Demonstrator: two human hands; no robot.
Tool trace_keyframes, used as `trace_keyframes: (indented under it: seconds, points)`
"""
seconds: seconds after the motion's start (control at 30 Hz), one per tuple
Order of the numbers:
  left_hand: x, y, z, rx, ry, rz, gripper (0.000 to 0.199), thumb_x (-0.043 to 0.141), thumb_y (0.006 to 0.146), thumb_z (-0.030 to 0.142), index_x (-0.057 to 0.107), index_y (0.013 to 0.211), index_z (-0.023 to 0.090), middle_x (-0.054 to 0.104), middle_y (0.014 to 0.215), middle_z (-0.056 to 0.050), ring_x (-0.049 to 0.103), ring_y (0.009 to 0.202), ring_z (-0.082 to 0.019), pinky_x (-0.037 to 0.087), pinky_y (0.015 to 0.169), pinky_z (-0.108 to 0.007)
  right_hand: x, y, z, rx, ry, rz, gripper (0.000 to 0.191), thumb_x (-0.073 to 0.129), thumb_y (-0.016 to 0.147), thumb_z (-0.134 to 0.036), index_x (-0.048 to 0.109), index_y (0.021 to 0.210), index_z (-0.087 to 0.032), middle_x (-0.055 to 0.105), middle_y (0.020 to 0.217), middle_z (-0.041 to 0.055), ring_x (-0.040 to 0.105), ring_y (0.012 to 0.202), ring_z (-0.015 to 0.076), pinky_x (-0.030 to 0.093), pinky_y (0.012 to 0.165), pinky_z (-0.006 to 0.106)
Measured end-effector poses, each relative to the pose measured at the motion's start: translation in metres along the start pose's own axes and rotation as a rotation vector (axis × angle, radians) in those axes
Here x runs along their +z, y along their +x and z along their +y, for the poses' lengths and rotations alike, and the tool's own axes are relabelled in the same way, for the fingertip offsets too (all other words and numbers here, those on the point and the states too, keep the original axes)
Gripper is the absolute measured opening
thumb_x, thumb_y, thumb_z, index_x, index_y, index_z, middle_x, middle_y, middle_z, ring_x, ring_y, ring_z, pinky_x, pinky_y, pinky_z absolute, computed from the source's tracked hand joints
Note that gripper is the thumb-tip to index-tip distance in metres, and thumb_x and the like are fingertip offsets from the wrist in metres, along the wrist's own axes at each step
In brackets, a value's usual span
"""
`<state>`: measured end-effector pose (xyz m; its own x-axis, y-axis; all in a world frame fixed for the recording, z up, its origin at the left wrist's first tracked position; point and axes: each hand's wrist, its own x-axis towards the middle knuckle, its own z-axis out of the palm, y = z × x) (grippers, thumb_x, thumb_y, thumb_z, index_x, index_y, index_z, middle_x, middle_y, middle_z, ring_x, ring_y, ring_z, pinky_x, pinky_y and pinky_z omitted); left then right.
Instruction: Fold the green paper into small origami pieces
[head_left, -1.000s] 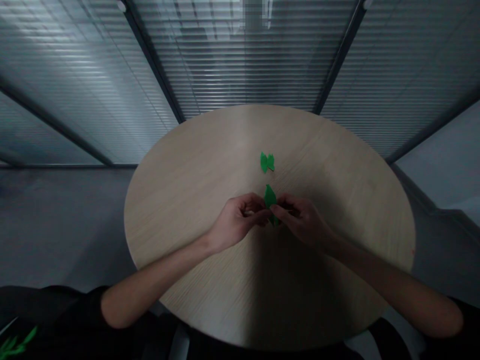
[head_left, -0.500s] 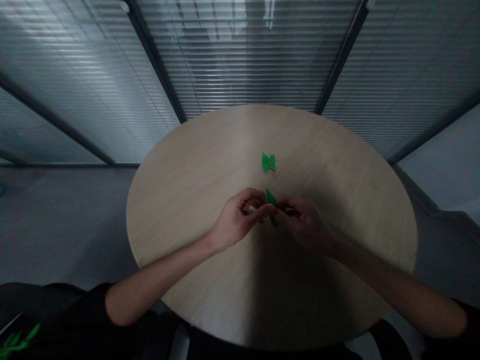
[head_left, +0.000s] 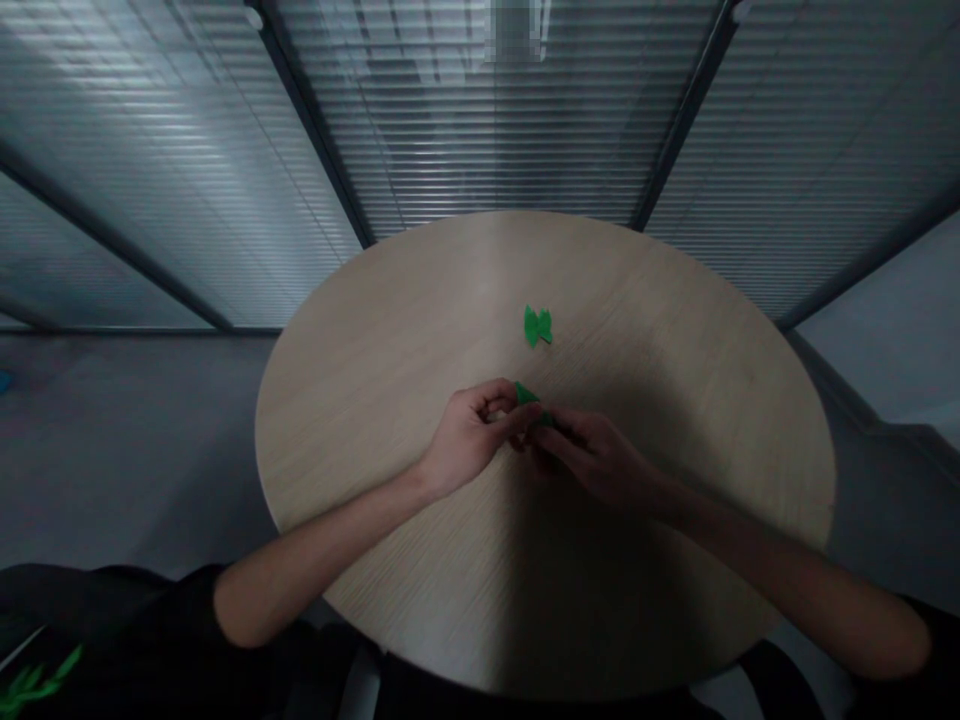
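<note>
While both hands' fingers (head_left: 501, 398) pinch green paper (head_left: 526, 394), 1 piece (head_left: 538, 326) rests on the table (head_left: 375, 420).

the person wears a black top (head_left: 465, 700) with short, loose sleeves; the left sleeve (head_left: 142, 610) and right sleeve (head_left: 926, 640) end in plain dark hems near the elbows. the slim left forearm (head_left: 322, 550) and right forearm (head_left: 780, 570) are bare, as are the long-fingered left hand (head_left: 472, 437) and right hand (head_left: 600, 462).

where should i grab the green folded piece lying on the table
Probably pinch the green folded piece at its narrow waist between the two lobes, coming down from the near side: it lies low on the round wooden table, and the waist is its slimmest part.
</note>
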<state>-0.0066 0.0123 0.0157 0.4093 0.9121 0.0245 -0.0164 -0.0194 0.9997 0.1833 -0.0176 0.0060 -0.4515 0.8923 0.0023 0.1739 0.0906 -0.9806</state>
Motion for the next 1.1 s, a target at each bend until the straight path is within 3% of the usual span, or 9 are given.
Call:
trace_keyframes:
  seconds: [0.17, 0.33, 0.5, 0.8, 1.1]
  points:
    - [0.0013, -0.0026, 0.0005, -0.054, 0.065, -0.021, 0.034, 0.084, 0.081, 0.042, 0.064, 0.078, 0.014, 0.067, 0.065, -0.001, 0.062, 0.057, -0.012, 0.049, 0.052, -0.021, -0.0003, 0.0, -0.0008, 0.012, 0.035, -0.022, 0.042, 0.055, 0.102, -0.055, 0.068, 0.089, -0.017, 0.059, 0.064, -0.0019, 0.056, 0.054, 0.0108, 0.042, 0.054, 0.024]
    - [0.0, -0.0035, 0.0032, -0.029, 0.081, -0.02, 0.036, 0.082, 0.083, 0.044, 0.063, 0.075, 0.015, 0.067, 0.063, -0.002, 0.062, 0.057, -0.011, 0.048, 0.053, -0.022, -0.0004, 0.0007, -0.0031, 0.046, 0.124, -0.045, 0.041, 0.06, 0.098, -0.057, 0.068, 0.089, -0.018, 0.062, 0.065, -0.0018, 0.057, 0.053, 0.0104, 0.045, 0.052, 0.023]
    - [-0.0019, -0.001, 0.0029, 0.005, 0.064, -0.022, 0.036, 0.07, 0.092, 0.046, 0.066, 0.076, 0.014, 0.067, 0.063, -0.003, 0.063, 0.057, -0.011, 0.049, 0.054, -0.022, -0.0026, 0.0001, -0.0062, 0.107, 0.147, -0.07, 0.042, 0.06, 0.098, -0.057, 0.068, 0.087, -0.018, 0.062, 0.058, -0.0024, 0.058, 0.049, 0.0103, 0.042, 0.048, 0.021]
    - [-0.0034, -0.0003, 0.0005, 0.023, 0.035, 0.018, 0.044, 0.059, 0.1, 0.049, 0.064, 0.074, 0.014, 0.063, 0.063, -0.001, 0.062, 0.057, -0.011, 0.052, 0.058, -0.023, -0.0039, 0.0012, -0.0075, 0.109, 0.281, -0.102, 0.044, 0.064, 0.096, -0.059, 0.07, 0.1, -0.016, 0.075, 0.078, 0.0041, 0.073, 0.067, 0.0154, 0.061, 0.066, 0.028]
    - [-0.0045, 0.0005, -0.0019, 0.046, 0.076, 0.065, 0.042, 0.06, 0.098, 0.049, 0.065, 0.075, 0.014, 0.063, 0.06, -0.001, 0.062, 0.053, -0.011, 0.051, 0.055, -0.022, -0.0037, 0.0007, -0.001, 0.123, 0.211, -0.03, 0.047, 0.062, 0.096, -0.061, 0.066, 0.085, -0.016, 0.07, 0.067, 0.002, 0.069, 0.058, 0.0138, 0.057, 0.055, 0.025]
